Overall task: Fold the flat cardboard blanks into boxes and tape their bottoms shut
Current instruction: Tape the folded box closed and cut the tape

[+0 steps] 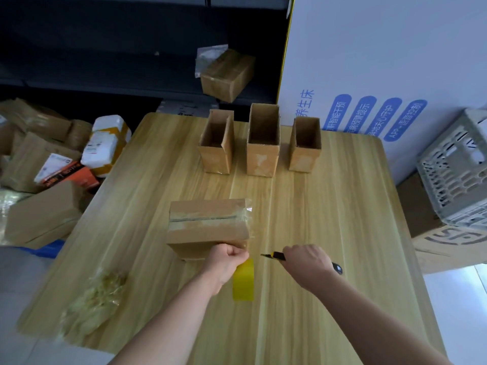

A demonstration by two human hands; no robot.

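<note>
At the left edge of the table (342, 206) a wad of used tape (97, 299) is lying, well apart from the work. Near the middle, the box (208, 225) is resting bottom-up, and clear tape is already covering its centre seam and hanging loose over the right end. Just in front of its near right corner, the left hand (228, 262) is being closed in a fist round the top of the yellow tape roll (243, 280). The strip between roll and box is too clear to be made out. To the right, the knife (276, 256) is being gripped in the right hand (307, 264), its blade pointing left toward the roll. The cut is judged to be the step in hand. It is best made with the strip being pulled taut, the blade being drawn across close to the roll and away from the left fingers, and enough tail being left to be pressed down the box side. At the far edge, three open boxes (263, 143) are standing upright.
</note>
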